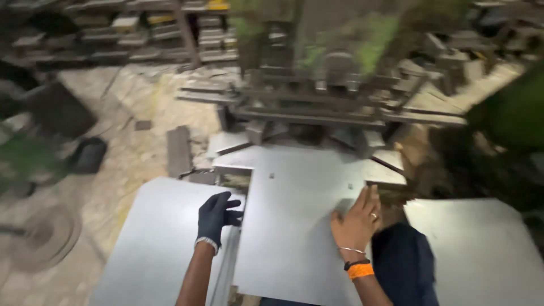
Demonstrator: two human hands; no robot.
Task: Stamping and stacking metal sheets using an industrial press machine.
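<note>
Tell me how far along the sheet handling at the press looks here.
Done: one grey sheet lies flat at the left, another at the right. In hand: the gloved left hand grips the middle sheet at its notched left edge, and the bare right hand lies flat on it. Left: its far edge has reached the blurred press, but no pressing shows.

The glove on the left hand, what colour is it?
Black. The glove covers the left hand, gripping the sheet metal's edge; the head view shows it.

A metal sheet (294, 226) is laid in the middle, w/ the machine (317, 96) behind it. Another sheet (158, 238) is set to its left, a third sheet (481, 255) to the right. Racks (130, 28), maybe shelves, are seen far back left.
</note>
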